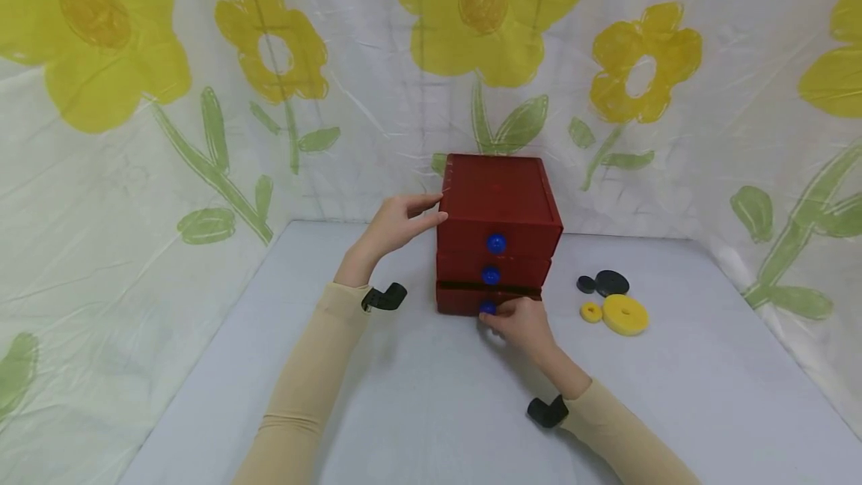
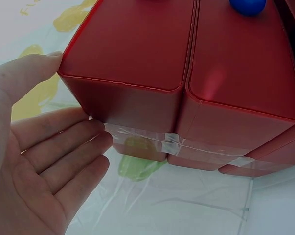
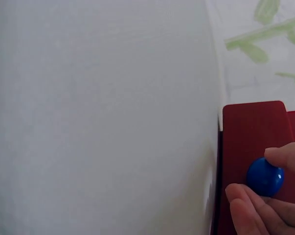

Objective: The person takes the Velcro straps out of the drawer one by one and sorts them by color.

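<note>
A red drawer unit [image 1: 498, 187] of three stacked drawers stands toward the back of the table, each front with a round blue knob. My left hand [image 1: 396, 224] is at its upper left side, fingers nearly straight; in the left wrist view the thumb touches the front edge and fingertips meet the side wall. Low at the front, my right hand [image 1: 525, 326] pinches the bottom drawer's blue knob [image 3: 263, 178] between thumb and fingers. A dark gap shows above the bottom drawer [image 1: 458, 301]. The middle knob [image 1: 491, 275] and top knob [image 1: 496, 243] are untouched.
Right of the drawers lie a large black disc [image 1: 612, 283], a small black disc [image 1: 586, 284], a large yellow ring [image 1: 625, 314] and a small yellow ring [image 1: 591, 312]. Clear tape [image 2: 206, 149] runs along the unit's side. A flowered curtain [image 1: 364, 133] hangs behind the white table [image 1: 417, 410].
</note>
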{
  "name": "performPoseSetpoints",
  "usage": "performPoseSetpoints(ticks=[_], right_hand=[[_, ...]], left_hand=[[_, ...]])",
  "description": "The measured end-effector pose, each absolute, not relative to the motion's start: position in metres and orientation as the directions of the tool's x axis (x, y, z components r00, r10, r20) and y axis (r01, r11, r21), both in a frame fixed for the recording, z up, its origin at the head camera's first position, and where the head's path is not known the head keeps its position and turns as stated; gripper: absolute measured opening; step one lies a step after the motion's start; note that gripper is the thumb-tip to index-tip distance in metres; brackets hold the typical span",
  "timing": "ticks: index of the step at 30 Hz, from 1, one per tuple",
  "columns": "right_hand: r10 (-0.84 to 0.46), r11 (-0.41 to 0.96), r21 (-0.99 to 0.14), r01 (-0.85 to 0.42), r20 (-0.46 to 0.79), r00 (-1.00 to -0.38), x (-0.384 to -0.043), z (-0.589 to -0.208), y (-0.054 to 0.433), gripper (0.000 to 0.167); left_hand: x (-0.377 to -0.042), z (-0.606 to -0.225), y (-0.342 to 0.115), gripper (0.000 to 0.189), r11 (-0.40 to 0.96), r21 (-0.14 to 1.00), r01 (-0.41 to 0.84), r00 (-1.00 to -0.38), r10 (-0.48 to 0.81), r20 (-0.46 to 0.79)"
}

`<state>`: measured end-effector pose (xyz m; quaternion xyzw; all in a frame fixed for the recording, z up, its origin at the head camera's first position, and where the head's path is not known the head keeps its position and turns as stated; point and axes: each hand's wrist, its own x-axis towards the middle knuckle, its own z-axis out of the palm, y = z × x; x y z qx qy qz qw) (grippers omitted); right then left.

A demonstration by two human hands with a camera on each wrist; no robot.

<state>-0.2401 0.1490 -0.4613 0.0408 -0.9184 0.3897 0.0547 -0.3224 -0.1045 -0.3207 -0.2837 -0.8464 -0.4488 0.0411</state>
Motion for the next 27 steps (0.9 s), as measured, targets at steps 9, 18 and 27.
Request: performPoseSetpoints(ticks=[9, 18, 27], right_hand=[[-0.059, 0.689, -0.71, -0.143, 0.142, -0.988, -0.231, -0.461, 0.15, 0.025], [-0.073, 0.7, -0.701, -0.137, 0.121, -0.99, -0.221, -0.46, 0.151, 0.025], [-0.104, 0.707, -0.689, -0.158, 0.12, -0.987, -0.212, -0.46, 0.152, 0.022]], left_hand=[[-0.32, -0.32, -0.104, 0.053, 0.451, 0.73, 0.514, -0.838, 0.444, 0.316], [-0.321, -0.32, -0.104, 0.053, 0.456, 0.734, 0.504, -0.844, 0.441, 0.305], [-0.323, -0.321, -0.105, 0.054, 0.46, 0.733, 0.501, -0.846, 0.437, 0.304]])
